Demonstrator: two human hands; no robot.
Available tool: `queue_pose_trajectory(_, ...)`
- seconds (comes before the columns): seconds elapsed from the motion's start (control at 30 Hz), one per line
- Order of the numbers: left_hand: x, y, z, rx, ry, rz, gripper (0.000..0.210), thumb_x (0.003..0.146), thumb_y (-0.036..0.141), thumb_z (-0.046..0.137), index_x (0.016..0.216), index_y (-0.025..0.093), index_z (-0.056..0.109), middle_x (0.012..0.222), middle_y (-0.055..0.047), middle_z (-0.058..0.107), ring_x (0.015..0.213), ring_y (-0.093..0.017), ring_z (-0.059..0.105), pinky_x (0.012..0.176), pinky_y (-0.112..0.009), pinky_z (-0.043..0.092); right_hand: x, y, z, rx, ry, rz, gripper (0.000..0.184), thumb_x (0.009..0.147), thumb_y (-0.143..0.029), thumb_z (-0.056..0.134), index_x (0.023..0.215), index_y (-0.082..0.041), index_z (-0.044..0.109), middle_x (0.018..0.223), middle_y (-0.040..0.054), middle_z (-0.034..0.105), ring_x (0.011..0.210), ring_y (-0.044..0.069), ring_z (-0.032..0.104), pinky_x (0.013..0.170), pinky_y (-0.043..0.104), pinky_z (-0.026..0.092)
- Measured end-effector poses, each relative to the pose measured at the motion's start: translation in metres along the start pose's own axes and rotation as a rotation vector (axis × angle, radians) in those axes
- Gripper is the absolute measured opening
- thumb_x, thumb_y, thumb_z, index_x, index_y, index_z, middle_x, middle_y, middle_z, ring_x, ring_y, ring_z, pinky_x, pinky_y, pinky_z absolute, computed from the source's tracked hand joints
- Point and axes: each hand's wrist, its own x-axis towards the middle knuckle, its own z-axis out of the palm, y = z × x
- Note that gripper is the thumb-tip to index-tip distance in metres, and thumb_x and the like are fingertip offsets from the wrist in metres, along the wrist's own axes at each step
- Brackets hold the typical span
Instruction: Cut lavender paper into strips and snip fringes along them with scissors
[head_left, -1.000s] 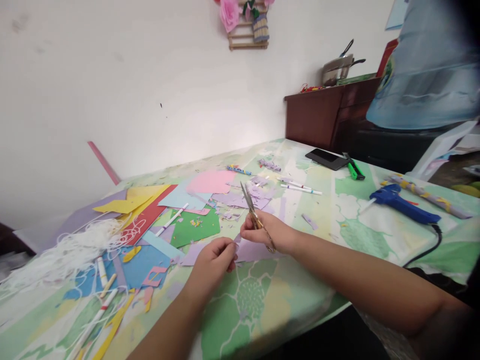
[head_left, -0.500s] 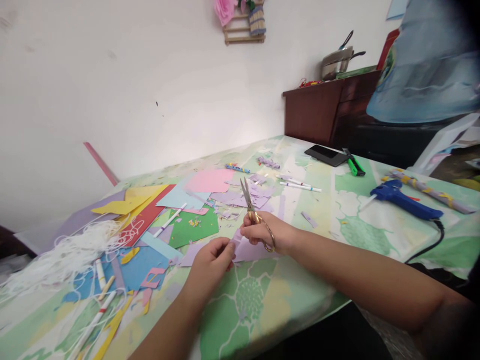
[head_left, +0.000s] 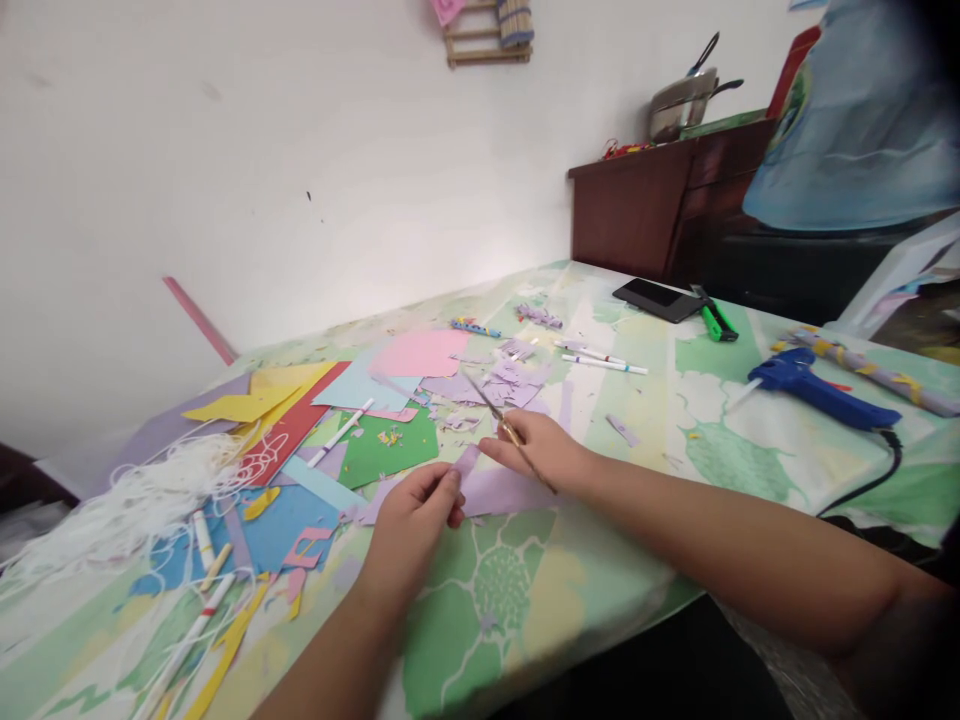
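Between the thumb and fingers of my left hand (head_left: 421, 505) is a small strip of purple paper (head_left: 466, 462), its free end pointing up and right. My right hand (head_left: 536, 452) is closed around gold-handled scissors (head_left: 508, 428), turned edge-on, with the blades pointing up and left. The tip of a right finger is close to the strip's end; whether it touches I cannot tell. Under both hands lies a larger purple sheet (head_left: 501, 493). Beyond the blades are purple paper scraps (head_left: 514, 382).
Coloured sheets, including a green one (head_left: 409, 448), and a heap of white string (head_left: 142, 500) cover the left side. A blue glue gun (head_left: 825, 390), a green cutter (head_left: 718, 318), a black phone (head_left: 658, 299) and markers (head_left: 604, 364) lie on the right and back.
The scissors have turned from showing their open handle rings to edge-on, tilting further left. My left hand has shifted slightly, and more of the purple strip shows. The view has moved slightly.
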Motion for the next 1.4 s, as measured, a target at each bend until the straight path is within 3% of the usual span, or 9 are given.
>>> queue_pose_trajectory(0.1,0.002,-0.003,0.000,-0.276,0.113,-0.037,0.017,0.065,0.033,0.050,0.065,0.016,0.052,0.052,0.005,0.049,0.047,-0.007,0.047,0.050,-0.021,0.039,-0.001,-0.003,-0.007,-0.277,0.105,-0.023,0.043,0.062,-0.060,0.035,0.055,-0.018,0.040,0.050,-0.0029,0.041,0.046,0.008,0.035,0.041,0.021,0.024)
queue_pose_trajectory(0.27,0.007,-0.003,-0.003,-0.567,0.276,-0.108,0.017,0.062,0.029,0.055,0.068,0.014,0.050,0.056,0.003,0.052,0.049,-0.006,0.050,0.053,-0.021,0.043,0.003,-0.002,-0.015,-0.530,-0.052,0.092,0.055,0.058,-0.070,0.027,0.055,-0.018,0.045,0.050,0.0016,0.048,0.041,0.010,0.038,0.040,0.023,0.023)
queue_pose_trajectory(0.37,0.008,-0.002,-0.005,-0.628,0.295,-0.119,0.017,0.060,0.027,0.057,0.069,0.014,0.050,0.058,0.002,0.054,0.052,-0.007,0.052,0.055,-0.022,0.044,0.002,-0.003,-0.014,-0.578,-0.161,0.036,0.055,0.058,-0.069,0.029,0.059,-0.018,0.049,0.056,0.0032,0.052,0.044,0.011,0.041,0.040,0.023,0.024)
queue_pose_trajectory(0.53,0.007,-0.003,-0.003,-0.633,0.238,-0.077,0.017,0.061,0.028,0.056,0.068,0.013,0.051,0.057,0.002,0.054,0.052,-0.006,0.052,0.056,-0.022,0.045,-0.006,-0.007,-0.008,-0.616,-0.234,-0.074,0.050,0.060,-0.065,0.032,0.065,-0.019,0.051,0.063,0.0029,0.054,0.050,0.012,0.044,0.042,0.022,0.024)
queue_pose_trajectory(1.0,0.002,-0.004,0.002,-0.427,0.149,-0.029,0.015,0.063,0.029,0.053,0.066,0.014,0.056,0.057,0.002,0.055,0.052,-0.008,0.052,0.056,-0.024,0.044,-0.011,-0.014,-0.005,-0.558,-0.283,-0.123,0.053,0.056,-0.068,0.033,0.064,-0.018,0.048,0.058,0.0011,0.050,0.046,0.010,0.039,0.040,0.021,0.023)
queue_pose_trajectory(1.4,0.002,-0.005,0.001,-0.373,0.169,-0.030,0.015,0.062,0.029,0.053,0.064,0.014,0.055,0.057,0.001,0.054,0.052,-0.009,0.052,0.055,-0.024,0.044,-0.008,-0.011,-0.002,-0.607,-0.277,-0.146,0.052,0.056,-0.068,0.034,0.061,-0.018,0.049,0.054,0.0010,0.050,0.046,0.011,0.040,0.040,0.022,0.021)
